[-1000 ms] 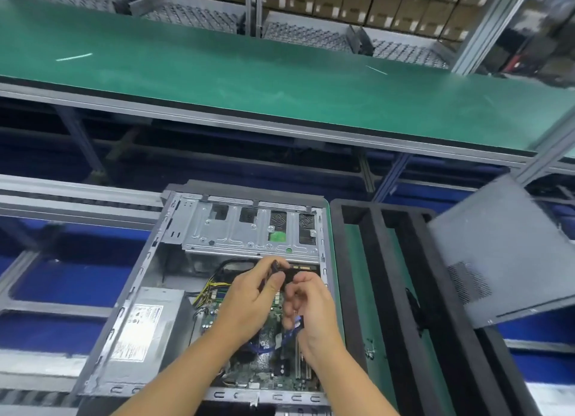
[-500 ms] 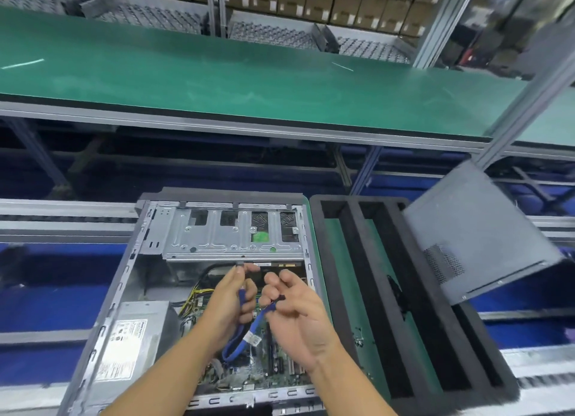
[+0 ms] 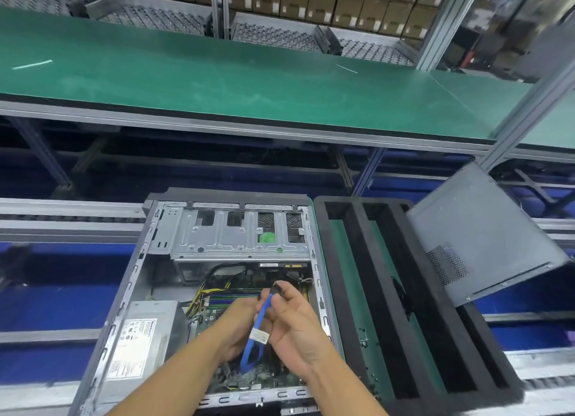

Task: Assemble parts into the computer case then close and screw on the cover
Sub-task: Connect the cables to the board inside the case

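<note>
The open computer case [image 3: 133, 294] lies flat in front of me, with its silver drive cage [image 3: 236, 238] at the far end and the motherboard [image 3: 236, 294] below it. Over the motherboard both hands hold a folded blue cable [image 3: 259, 328] with a white label. My right hand [image 3: 295, 328] pinches the cable's black connector [image 3: 277, 288] at the top. My left hand [image 3: 238, 331] grips the cable lower down, with its fingers partly hidden behind the cable. The grey side cover [image 3: 485, 232] leans tilted at the right.
A power supply [image 3: 146, 334] with a white label sits in the case's near left corner. A black foam tray [image 3: 401, 306] with long slots lies right of the case. A green conveyor bench [image 3: 249, 82] runs across behind, with stacked cardboard boxes [image 3: 326, 1] beyond it.
Both hands have drawn back from under the drive cage toward me, bringing the blue cable up out of the case. The right hand now holds its black connector upward.
</note>
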Demonstrator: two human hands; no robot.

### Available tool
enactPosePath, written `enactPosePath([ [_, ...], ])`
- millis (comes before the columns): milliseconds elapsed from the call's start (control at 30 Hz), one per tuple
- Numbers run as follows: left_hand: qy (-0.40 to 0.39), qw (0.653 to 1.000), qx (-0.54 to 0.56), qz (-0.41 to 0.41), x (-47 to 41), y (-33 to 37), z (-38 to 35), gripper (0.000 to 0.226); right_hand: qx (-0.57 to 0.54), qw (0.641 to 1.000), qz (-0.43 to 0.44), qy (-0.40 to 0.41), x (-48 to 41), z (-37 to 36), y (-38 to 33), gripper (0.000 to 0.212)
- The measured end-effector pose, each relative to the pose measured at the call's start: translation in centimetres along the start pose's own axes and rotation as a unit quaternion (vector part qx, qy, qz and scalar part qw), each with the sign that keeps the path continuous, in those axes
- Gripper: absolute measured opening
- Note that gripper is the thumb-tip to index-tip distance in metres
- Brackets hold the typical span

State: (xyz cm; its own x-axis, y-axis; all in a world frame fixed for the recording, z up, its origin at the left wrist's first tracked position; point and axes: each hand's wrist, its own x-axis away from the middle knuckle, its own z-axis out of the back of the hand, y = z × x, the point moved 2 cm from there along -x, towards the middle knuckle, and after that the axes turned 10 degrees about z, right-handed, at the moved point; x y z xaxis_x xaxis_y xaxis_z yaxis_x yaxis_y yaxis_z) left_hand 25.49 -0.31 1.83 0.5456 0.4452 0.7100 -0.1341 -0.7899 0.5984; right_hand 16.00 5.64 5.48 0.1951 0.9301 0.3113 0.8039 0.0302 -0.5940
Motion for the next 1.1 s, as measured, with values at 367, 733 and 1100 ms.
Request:
enactPosePath([
  [367,-0.067,0.941,-0.319,0.087,0.2,-1.2,-1.3,0.038,-0.002,0.997,0.071,0.01,-0.6,0.3,0.1,0.025],
  [733,-0.164,0.879,-0.448,0.02,0.8,-1.8,-1.5,0.026,-0.071,0.978,0.079,0.178,-3.6,-0.1,-0.2,0.02],
  [1100,-0.189,0.963,-0.172,0.081,0.3,-2.0,-0.2,0.021,0.047,0.952,0.125,0.274,-5.2,0.5,1.1,0.011],
])
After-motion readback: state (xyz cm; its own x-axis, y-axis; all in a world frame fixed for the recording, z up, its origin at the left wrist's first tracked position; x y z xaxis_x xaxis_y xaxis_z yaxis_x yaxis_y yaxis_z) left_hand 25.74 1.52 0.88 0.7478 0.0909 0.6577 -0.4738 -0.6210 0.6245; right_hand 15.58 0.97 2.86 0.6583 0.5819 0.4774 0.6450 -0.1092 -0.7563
